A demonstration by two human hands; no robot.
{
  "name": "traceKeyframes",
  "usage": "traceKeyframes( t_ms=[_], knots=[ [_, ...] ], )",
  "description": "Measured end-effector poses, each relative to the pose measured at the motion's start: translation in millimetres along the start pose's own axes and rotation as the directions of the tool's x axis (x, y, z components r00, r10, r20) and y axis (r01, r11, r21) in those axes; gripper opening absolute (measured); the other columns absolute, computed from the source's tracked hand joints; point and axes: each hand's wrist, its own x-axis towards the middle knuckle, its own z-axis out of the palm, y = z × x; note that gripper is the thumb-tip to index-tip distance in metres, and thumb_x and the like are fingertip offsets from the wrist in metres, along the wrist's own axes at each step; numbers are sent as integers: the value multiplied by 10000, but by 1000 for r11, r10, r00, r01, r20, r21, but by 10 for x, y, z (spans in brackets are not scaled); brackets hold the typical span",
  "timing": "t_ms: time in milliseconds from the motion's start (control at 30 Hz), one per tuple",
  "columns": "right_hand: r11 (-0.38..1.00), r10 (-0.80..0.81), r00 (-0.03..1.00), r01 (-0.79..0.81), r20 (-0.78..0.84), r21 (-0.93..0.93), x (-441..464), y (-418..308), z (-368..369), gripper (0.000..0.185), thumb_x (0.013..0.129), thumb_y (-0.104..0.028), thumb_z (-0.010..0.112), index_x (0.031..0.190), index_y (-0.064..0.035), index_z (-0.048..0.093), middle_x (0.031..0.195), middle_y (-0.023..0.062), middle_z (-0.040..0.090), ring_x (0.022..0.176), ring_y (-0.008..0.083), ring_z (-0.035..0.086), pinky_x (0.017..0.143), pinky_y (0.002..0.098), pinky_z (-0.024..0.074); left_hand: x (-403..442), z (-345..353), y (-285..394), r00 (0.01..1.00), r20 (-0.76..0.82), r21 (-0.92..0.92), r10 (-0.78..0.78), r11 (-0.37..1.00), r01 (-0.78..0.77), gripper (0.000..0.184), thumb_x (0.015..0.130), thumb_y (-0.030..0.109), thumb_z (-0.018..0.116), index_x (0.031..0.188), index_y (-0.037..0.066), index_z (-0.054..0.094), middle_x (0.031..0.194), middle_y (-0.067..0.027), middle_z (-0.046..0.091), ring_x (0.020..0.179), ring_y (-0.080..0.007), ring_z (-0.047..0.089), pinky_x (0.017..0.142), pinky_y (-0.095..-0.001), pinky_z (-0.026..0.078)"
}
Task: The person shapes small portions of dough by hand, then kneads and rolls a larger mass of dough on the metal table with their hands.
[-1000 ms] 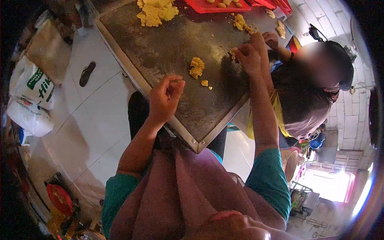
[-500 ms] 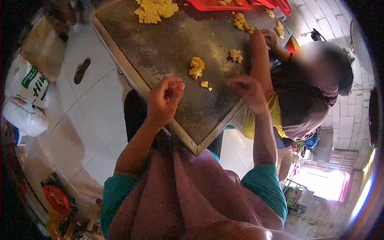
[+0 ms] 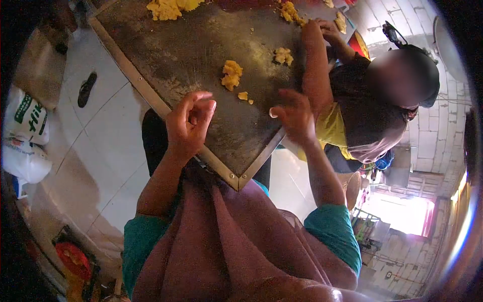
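Note:
Above the near left edge of the dark metal-edged table (image 3: 201, 55) is my left hand (image 3: 190, 121), its fingers curled with thumb and fingertips near each other; what they hold, if anything, is hidden. My right hand (image 3: 296, 117) is over the right edge, somewhat blurred, with a small pale piece (image 3: 272, 113) at its fingertips. Between my hands and farther in lies a crumbly yellow dough lump (image 3: 232, 75), with small crumbs (image 3: 243, 95) beside it. Another lump (image 3: 283, 56) rests beyond my right hand.
A co-worker (image 3: 372, 100) at the right side has both hands near yellow dough (image 3: 291, 12) at the far right. A larger dough mass (image 3: 171, 7) lies at the far left. White bags (image 3: 30, 121) and a dark sandal (image 3: 87, 89) are on the floor at left.
My right hand has drawn back from the right dough lump toward the near edge. My left hand keeps its curled pose. The whole view has shifted, moving the table up and left.

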Motion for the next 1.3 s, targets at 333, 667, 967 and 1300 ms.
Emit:
traceKeyframes(
  t_ms=[333,667,967,1300],
  knots=[
    [674,345,937,-212,-48,708,627,-178,625,327,934,-307,374,900,-25,535,845,60,542,813,147,491,744,272,388,21,-57,83,998,40,71,-44,997,41,175,843,187,605,956,55,590,669,2,606,511,-17,440,451,-188,326],
    [517,417,896,-371,152,771,917,74,622,315,938,-294,381,981,-13,518,876,72,546,802,150,495,743,276,383,2,-31,67,996,58,47,-71,997,68,196,848,204,601,963,47,586,642,-7,594,513,-20,454,448,-191,330],
    [593,424,901,-352,91,724,851,115,533,327,944,-319,357,946,-43,532,791,30,526,713,120,465,659,255,375,9,-6,79,999,20,81,-25,996,23,185,853,198,596,948,40,591,655,1,576,505,-21,417,457,-192,329],
    [841,208,978,-193,27,506,435,-152,502,266,939,-251,385,970,-29,529,822,43,513,770,118,467,734,272,388,15,-5,38,1000,-6,60,-10,998,11,163,846,185,605,947,57,596,633,20,568,503,-18,416,460,-189,325]
  ],
)
